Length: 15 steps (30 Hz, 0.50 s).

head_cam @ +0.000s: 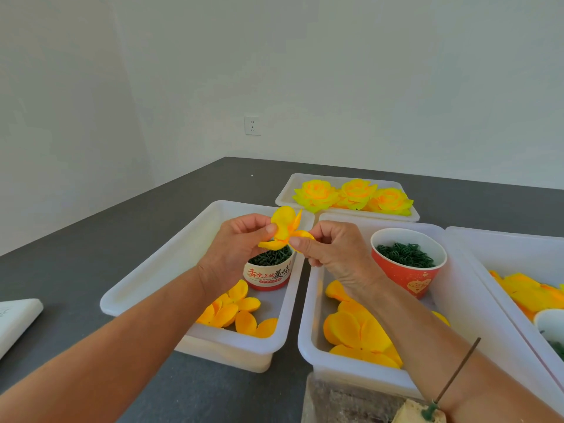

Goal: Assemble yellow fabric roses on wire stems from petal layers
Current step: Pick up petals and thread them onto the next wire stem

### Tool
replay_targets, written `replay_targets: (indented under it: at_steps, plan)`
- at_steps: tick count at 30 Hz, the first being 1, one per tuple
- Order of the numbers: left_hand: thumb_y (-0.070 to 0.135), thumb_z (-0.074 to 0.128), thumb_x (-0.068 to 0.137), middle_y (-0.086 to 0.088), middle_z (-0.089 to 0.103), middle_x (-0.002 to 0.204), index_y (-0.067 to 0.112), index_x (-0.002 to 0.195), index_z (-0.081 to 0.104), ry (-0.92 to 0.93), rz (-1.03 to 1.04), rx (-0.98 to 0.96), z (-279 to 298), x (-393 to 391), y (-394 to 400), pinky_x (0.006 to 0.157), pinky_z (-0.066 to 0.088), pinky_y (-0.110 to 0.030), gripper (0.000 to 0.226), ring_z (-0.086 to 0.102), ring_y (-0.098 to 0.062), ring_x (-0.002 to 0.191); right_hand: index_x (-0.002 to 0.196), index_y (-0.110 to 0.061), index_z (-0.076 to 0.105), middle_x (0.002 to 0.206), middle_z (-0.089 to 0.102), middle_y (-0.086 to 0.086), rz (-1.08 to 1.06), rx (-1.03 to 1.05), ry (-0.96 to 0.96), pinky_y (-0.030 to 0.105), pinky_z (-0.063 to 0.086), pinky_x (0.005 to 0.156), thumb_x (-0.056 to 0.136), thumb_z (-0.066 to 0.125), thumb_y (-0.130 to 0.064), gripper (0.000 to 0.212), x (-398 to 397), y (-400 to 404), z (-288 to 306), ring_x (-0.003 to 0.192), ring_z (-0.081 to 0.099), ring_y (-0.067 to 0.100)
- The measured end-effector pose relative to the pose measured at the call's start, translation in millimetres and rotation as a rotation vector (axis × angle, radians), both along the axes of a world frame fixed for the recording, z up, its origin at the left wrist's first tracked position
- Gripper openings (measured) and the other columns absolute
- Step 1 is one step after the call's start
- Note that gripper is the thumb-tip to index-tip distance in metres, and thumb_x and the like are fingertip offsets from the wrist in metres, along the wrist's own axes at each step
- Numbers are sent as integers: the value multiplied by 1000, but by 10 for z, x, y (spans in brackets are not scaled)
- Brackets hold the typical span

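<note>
Both hands pinch one petal layer (285, 228) above the left tray (146, 276): left hand (236, 242) at its left side, right hand (326, 251) at a lower petal. To do this well, probably keep the pinches light and near the centre hole, so petals stay uncreased.

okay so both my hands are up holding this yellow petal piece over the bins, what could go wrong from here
1. Both the left hand and right hand pinch the petal layer only at its edges; pulling apart might crease or tear it.
2. It hangs right over the cup of green pieces, so a slip could drop it in there.
3. The wire stem leans just by your right forearm and could be knocked over.
</note>
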State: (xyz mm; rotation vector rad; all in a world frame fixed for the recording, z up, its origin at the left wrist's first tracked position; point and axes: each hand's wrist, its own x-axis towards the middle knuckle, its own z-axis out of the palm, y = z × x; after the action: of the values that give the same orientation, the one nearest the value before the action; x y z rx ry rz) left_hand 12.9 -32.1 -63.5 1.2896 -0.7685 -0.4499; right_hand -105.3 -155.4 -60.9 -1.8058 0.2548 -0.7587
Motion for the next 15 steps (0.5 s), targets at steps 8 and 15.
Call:
replay_targets:
  at_steps: [8,15]
  plan:
    - [53,68,61,2,69,72,16,75,70,-145,-69,173,25,-161,-16,73,53,-24,39,65,-12,75,50,-26,54,40,49,-16,-126,-230,1,11,34,45,74,78,-18,36,11,8,-62,43,44,1]
    - [22,72,77,-6,71,79,9,85,73,-104,-32,198,35,-128,6,71,56,-28,15,67,-16,77,51,-25,52,49,48,-13,-180,-325,17,12,34,48,75,77,-25,35,-1,28,-45,47,45,-1]
